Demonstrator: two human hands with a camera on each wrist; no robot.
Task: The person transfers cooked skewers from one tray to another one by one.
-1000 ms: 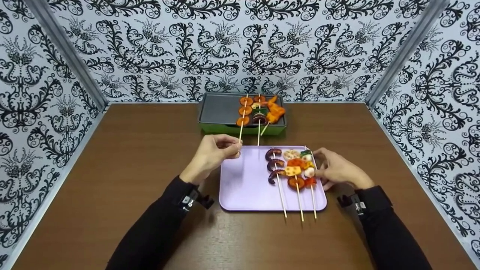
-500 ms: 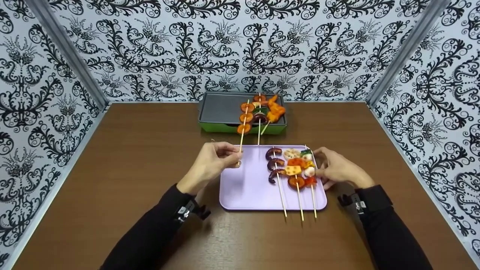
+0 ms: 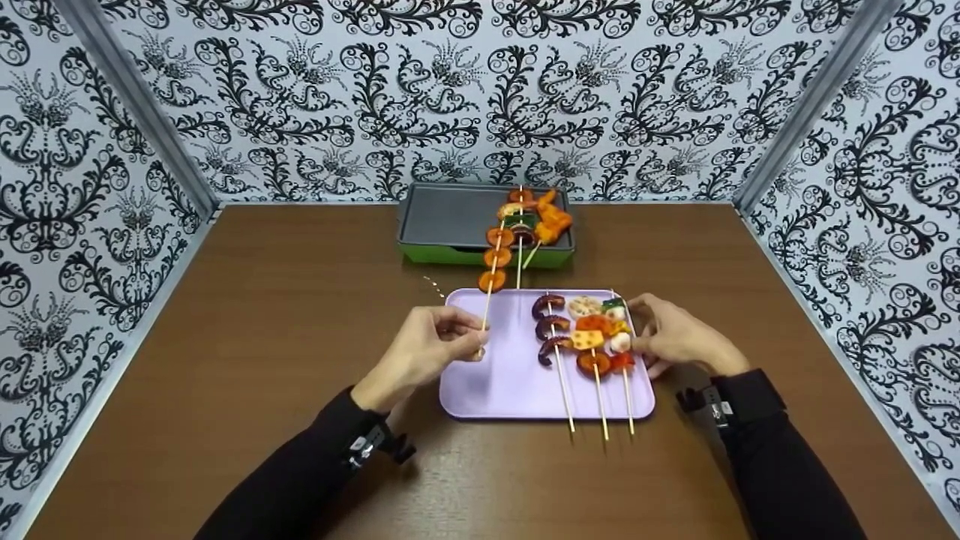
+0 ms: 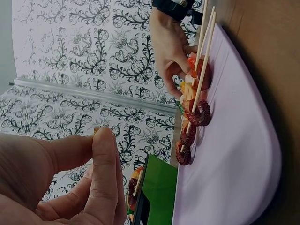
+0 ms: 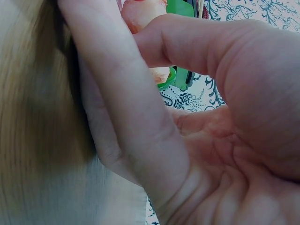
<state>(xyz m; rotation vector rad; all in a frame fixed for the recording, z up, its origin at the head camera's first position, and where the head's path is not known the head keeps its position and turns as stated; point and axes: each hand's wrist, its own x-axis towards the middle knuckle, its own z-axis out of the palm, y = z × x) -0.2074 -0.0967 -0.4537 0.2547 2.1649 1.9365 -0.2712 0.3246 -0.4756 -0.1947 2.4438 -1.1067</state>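
Observation:
My left hand (image 3: 420,349) pinches the lower end of a wooden skewer (image 3: 496,257) threaded with round orange slices. The slices hang over the gap between the green grill and the lilac tray (image 3: 487,390). In the left wrist view its thumb and fingertip (image 4: 104,138) meet around the stick's end. At the tray's right edge, my right hand (image 3: 682,337) holds the rim, thumb by the food and fingers along the outside. On the tray's right half lie a tentacle skewer (image 3: 553,328), a skewer with a lotus slice and cheese (image 3: 587,340), and a mixed skewer (image 3: 621,343).
Behind the tray stands a green grill (image 3: 442,255) with a dark plate. A mixed skewer (image 3: 521,217) and an orange wing-shaped piece on a stick (image 3: 551,223) lie on its right side. Patterned panels (image 3: 450,90) wall in the brown table (image 3: 300,262).
My left hand has drawn the orange-slice skewer from above the grill back toward the tray, nearer to me. The right hand and the tray have stayed in place.

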